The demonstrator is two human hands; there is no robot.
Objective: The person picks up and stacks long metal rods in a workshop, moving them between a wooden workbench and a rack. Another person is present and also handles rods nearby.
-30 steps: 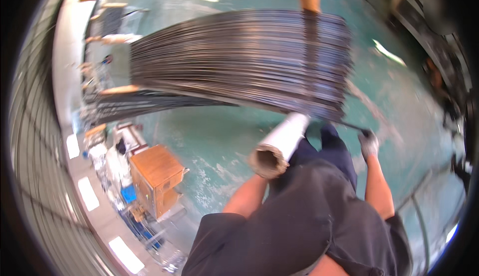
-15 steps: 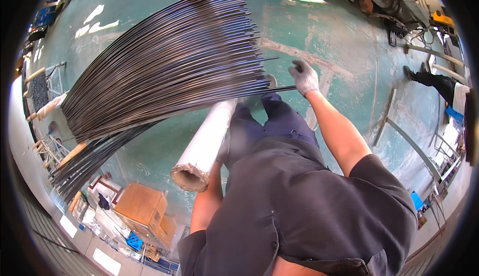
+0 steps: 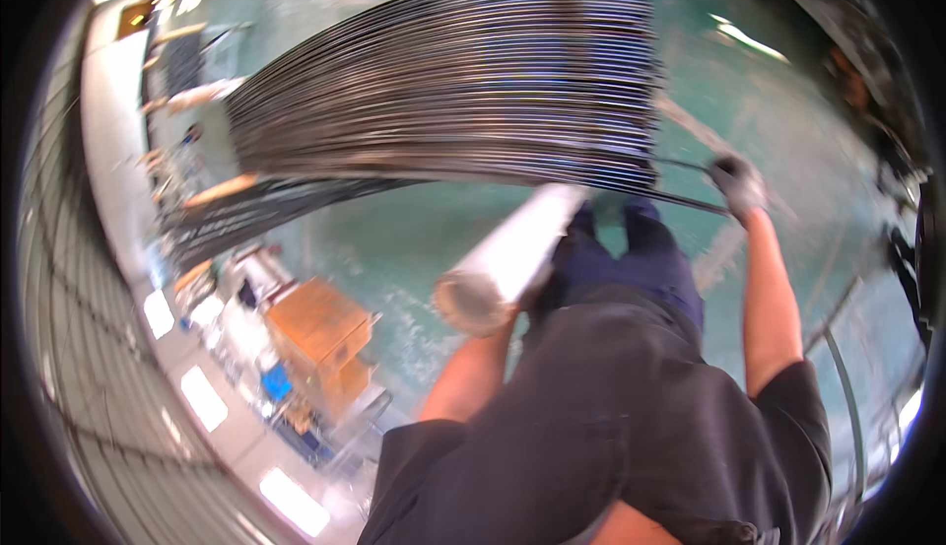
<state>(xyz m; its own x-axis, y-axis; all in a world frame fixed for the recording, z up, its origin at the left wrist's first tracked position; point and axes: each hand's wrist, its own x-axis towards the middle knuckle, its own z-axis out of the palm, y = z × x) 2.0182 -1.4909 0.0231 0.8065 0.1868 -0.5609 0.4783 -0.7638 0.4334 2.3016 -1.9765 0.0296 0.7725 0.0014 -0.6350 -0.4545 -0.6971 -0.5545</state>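
Observation:
A wide row of thin, dark metal rods [image 3: 443, 82] lies side by side in front of me, their right-hand ends uneven. Just past those ends, my right hand [image 3: 739, 186], in a greyish glove, is closed on rods that stick out toward it; blur hides how many it grips. Below the row's near edge, a thick white tube [image 3: 512, 259] points toward me, its hollow end nearest my body. My left forearm [image 3: 471, 373] runs up behind this tube, which hides the left hand, so its fingers do not show.
A second, looser bundle of dark rods [image 3: 266, 218] hangs below the row's left part. Brown boxes [image 3: 320, 323] stand at lower left among clutter. Wooden-coloured poles [image 3: 219, 190] show under the rods. Dark machinery [image 3: 838, 28] is at upper right; a metal rail [image 3: 845, 397] lies at right.
The whole view has swung, so the rods, tube and boxes appear farther right. My right hand stays by the rod ends, and a second projecting rod now reaches it. The picture is more blurred.

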